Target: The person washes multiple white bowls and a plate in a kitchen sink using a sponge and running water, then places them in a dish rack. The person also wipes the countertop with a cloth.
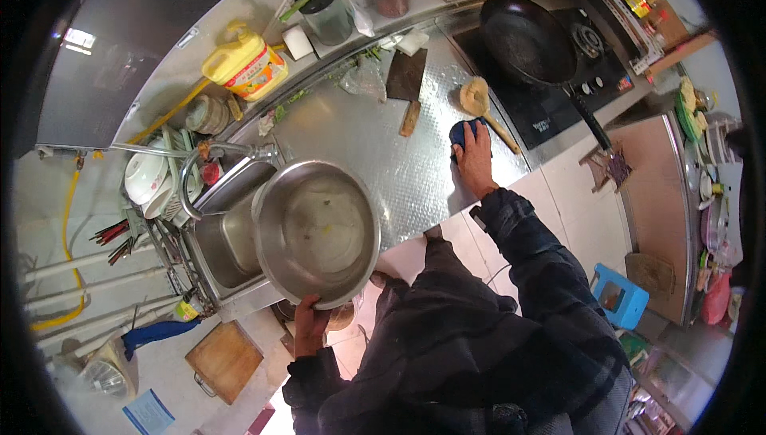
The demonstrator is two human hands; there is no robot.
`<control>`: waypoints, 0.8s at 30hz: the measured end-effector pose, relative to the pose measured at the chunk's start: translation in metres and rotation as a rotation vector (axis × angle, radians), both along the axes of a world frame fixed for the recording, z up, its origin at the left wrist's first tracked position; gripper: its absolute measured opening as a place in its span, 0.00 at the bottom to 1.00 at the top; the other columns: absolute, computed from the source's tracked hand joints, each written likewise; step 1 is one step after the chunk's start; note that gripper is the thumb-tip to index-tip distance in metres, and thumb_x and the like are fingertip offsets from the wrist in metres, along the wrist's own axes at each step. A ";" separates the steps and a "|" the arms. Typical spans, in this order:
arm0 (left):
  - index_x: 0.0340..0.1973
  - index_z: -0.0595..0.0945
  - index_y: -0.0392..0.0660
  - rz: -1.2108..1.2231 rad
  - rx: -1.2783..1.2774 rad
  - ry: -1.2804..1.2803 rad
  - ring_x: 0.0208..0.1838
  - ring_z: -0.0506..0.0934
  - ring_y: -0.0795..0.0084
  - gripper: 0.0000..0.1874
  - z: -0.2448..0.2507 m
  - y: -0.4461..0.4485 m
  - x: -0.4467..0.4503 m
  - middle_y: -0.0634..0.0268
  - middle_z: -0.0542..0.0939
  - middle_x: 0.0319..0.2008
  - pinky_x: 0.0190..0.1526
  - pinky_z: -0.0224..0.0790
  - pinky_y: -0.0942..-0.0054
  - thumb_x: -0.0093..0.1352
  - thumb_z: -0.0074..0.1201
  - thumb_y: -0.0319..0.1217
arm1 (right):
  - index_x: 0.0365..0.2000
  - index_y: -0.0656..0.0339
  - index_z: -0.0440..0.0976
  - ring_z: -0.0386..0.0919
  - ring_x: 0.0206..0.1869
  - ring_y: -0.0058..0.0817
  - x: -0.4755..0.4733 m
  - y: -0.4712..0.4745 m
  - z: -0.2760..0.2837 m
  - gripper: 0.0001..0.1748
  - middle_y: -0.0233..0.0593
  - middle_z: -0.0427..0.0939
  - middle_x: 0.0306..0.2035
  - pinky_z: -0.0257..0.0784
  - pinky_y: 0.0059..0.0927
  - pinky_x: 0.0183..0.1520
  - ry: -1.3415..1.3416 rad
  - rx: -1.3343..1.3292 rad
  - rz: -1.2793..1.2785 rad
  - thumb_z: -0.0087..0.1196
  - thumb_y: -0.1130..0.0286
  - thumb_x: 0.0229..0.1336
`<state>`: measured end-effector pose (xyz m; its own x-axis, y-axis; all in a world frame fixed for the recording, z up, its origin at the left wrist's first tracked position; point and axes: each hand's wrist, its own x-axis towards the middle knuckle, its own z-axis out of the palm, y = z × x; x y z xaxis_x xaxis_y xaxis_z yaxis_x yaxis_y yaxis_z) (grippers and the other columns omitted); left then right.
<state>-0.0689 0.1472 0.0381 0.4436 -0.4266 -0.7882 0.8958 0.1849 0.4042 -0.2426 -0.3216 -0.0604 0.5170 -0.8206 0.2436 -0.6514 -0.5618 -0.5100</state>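
Note:
My left hand (311,328) grips the near rim of a large stainless steel basin (326,228). The basin overlaps the right part of the steel sink (224,249) and the counter's edge, with a few small scraps on its bottom. On the metal countertop (359,135), my right hand (477,162) presses over a dark blue cloth (459,134). Just beyond that cloth lies a wooden ladle (476,98), its handle pointing towards me. Farther left rests a cleaver (407,76) with a wooden handle.
A black wok (526,40) sits on the gas hob (541,115), its handle jutting over the front edge. Green scraps and a clear plastic bag (365,79) lie along the counter's back. Bowls (145,177) stand beside the faucet (191,189). A blue stool (620,297) is on the floor.

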 end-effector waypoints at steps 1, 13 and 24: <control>0.52 0.72 0.34 0.000 0.015 -0.004 0.59 0.70 0.52 0.23 0.000 -0.010 -0.002 0.50 0.73 0.54 0.65 0.62 0.52 0.59 0.49 0.19 | 0.60 0.65 0.60 0.52 0.66 0.58 0.012 -0.014 0.002 0.30 0.61 0.55 0.64 0.48 0.50 0.69 -0.027 -0.016 0.035 0.53 0.68 0.59; 0.38 0.76 0.33 -0.087 0.185 -0.063 0.44 0.77 0.60 0.08 -0.017 -0.082 0.034 0.55 0.78 0.36 0.49 0.74 0.58 0.63 0.48 0.21 | 0.59 0.65 0.61 0.57 0.63 0.60 0.131 -0.145 -0.006 0.33 0.61 0.59 0.61 0.53 0.50 0.67 -0.053 -0.066 0.141 0.57 0.67 0.53; 0.43 0.74 0.31 -0.402 0.237 -0.328 0.50 0.77 0.60 0.13 -0.048 -0.117 0.062 0.54 0.78 0.44 0.57 0.70 0.61 0.64 0.47 0.22 | 0.50 0.62 0.68 0.58 0.65 0.55 0.013 -0.059 0.016 0.24 0.56 0.62 0.60 0.55 0.47 0.68 -0.029 0.069 0.511 0.58 0.74 0.49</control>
<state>-0.0071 0.0297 -0.0095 0.5205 -0.4409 -0.7312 0.6974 -0.2746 0.6620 -0.2294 -0.3805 -0.0444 0.8502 -0.4793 0.2177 -0.2875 -0.7692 -0.5707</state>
